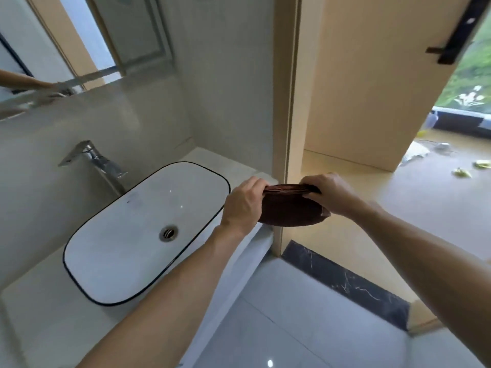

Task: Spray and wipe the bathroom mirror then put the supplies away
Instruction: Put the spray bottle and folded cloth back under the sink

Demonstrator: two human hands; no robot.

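Note:
A dark brown cloth point(289, 208), folded into several layers, hangs in the air just past the right end of the vanity counter point(39, 314). My left hand point(244, 205) grips its left edge and my right hand point(332, 193) pinches its upper right edge. The bathroom mirror point(53, 43) is on the wall at the upper left, and it reflects an arm. No spray bottle is in view.
A white oval basin point(132, 235) with a black rim sits on the counter, a chrome tap point(93, 160) behind it. A beige door frame point(285, 102) stands right behind the cloth. A dark marble threshold point(345, 282) leads to a wooden floor with small scattered items point(462, 172).

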